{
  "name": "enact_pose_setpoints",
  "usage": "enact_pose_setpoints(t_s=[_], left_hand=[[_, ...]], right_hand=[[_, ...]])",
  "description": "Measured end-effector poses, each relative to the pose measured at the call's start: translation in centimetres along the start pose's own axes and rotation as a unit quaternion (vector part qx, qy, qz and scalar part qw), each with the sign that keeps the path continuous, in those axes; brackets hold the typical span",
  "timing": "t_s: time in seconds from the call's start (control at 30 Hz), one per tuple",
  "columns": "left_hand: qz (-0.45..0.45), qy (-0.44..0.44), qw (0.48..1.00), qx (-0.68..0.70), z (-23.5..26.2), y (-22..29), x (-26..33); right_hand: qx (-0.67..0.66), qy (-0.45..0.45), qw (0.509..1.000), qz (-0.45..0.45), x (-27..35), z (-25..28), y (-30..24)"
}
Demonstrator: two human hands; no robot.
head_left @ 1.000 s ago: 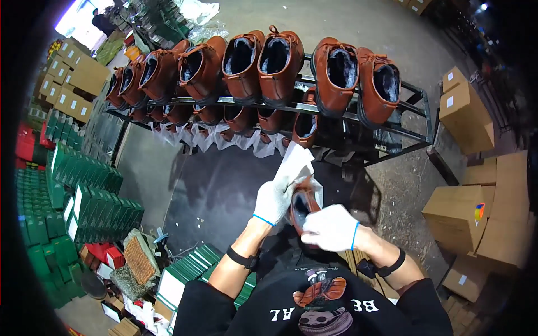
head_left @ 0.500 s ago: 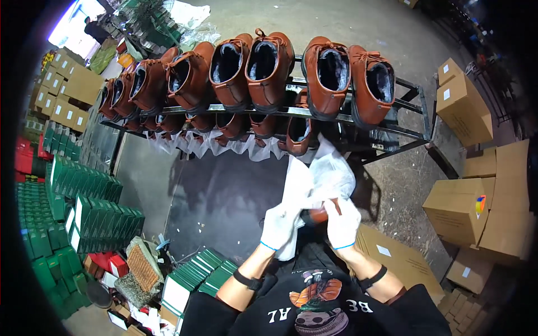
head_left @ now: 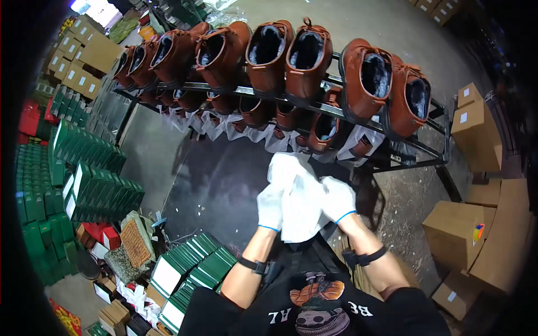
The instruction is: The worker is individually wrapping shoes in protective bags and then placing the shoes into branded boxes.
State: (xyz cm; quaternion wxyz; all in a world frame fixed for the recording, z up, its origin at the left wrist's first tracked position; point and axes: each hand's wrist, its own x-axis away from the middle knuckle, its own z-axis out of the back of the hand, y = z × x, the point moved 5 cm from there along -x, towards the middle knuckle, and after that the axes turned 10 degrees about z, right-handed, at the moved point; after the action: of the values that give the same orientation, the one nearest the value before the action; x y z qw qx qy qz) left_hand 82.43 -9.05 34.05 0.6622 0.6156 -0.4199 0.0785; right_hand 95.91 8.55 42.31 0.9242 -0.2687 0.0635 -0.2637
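Observation:
Both my hands wear white gloves with blue cuffs. Between them, in front of my chest, is a thin white wrapping sheet (head_left: 300, 210), bunched and hanging down. My left hand (head_left: 270, 206) grips its left side, and my right hand (head_left: 339, 200) closes on the right side; most fingers are covered by the white folds. Whatever lies inside the sheet is hidden. Just ahead, a black metal rack (head_left: 246, 91) carries a row of brown lace-up shoes (head_left: 302, 70) with dark furry lining. More brown shoes sit below, among white sheets (head_left: 216, 126).
Under the rack lies a dark board (head_left: 224, 185). Green boxes (head_left: 103, 193) are stacked at left, with more green boxes (head_left: 196, 271) near my left elbow. A worn padded seat (head_left: 134, 241) stands between them. Cardboard cartons (head_left: 457, 229) line the right side.
A brown shoe that showed between my hands is now out of sight behind the white sheet. My hands have risen slightly, and the view has shifted so the rack appears further right.

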Motion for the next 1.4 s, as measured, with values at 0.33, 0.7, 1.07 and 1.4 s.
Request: enact_pose_setpoints(t_s=[0.33, 0.7, 1.07, 1.4], left_hand=[[-0.102, 0.106, 0.969, -0.199, 3.3, 2.8, 2.1], [-0.139, 0.132, 0.966, -0.172, 6.3, 3.3, 1.4], [-0.225, 0.043, 0.927, -0.296, 2.5, 10.7, 4.1], [-0.157, 0.115, 0.966, -0.169, 6.0, 1.2, 2.2]], right_hand=[[0.103, -0.026, 0.994, 0.022, -12.1, 1.7, 2.6], [-0.509, 0.043, 0.819, -0.261, 7.4, 6.8, -7.8], [-0.137, -0.066, 0.97, 0.19, 1.5, 6.0, -9.8], [-0.267, -0.104, 0.952, 0.11, 2.8, 5.3, -7.9]])
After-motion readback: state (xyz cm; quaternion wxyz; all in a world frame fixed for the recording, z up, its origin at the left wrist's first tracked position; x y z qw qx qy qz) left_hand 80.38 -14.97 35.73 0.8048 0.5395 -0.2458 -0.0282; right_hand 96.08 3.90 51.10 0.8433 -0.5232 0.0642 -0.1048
